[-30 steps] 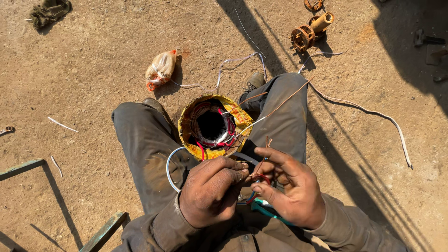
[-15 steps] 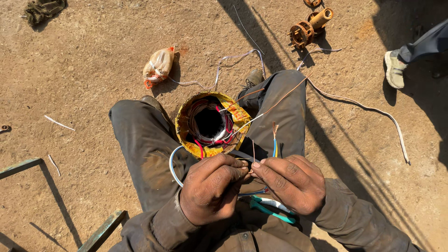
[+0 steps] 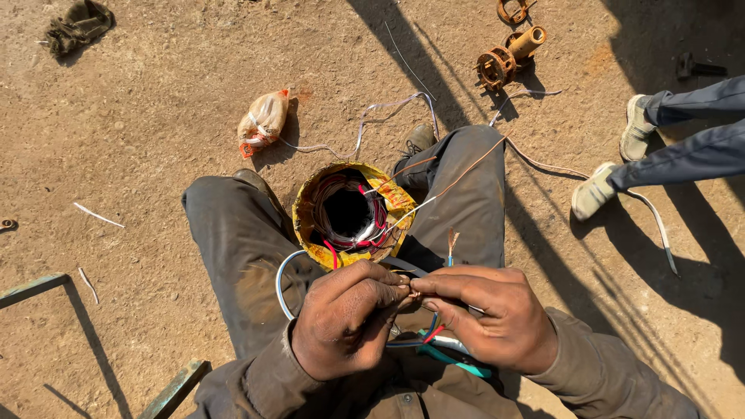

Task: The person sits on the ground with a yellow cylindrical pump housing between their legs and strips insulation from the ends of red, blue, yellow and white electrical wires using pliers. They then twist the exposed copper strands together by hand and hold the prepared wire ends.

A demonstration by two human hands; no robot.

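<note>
A round motor stator (image 3: 351, 213) with yellow insulation and red and white windings rests between my knees. My left hand (image 3: 345, 318) and my right hand (image 3: 489, 314) meet just below it, fingertips pinched together on thin wire ends. A blue wire with bare copper strands (image 3: 450, 244) sticks up above my right hand. A light blue cable (image 3: 282, 283) loops out to the left of my left hand. Red, blue and green leads (image 3: 442, 349) run under my right hand. A thin copper wire (image 3: 466, 171) stretches from the stator across my right leg.
On the dirt lie a small plastic bag (image 3: 264, 120), rusty metal parts (image 3: 508, 54) at the top, a dark rag (image 3: 77, 27) top left and a grey cable (image 3: 660, 225). Another person's legs and shoes (image 3: 644, 147) stand at the right. A green metal frame (image 3: 35, 287) is lower left.
Another person's legs have come in from the right and now both shoes show. My hands have drawn closer together on the wire ends.
</note>
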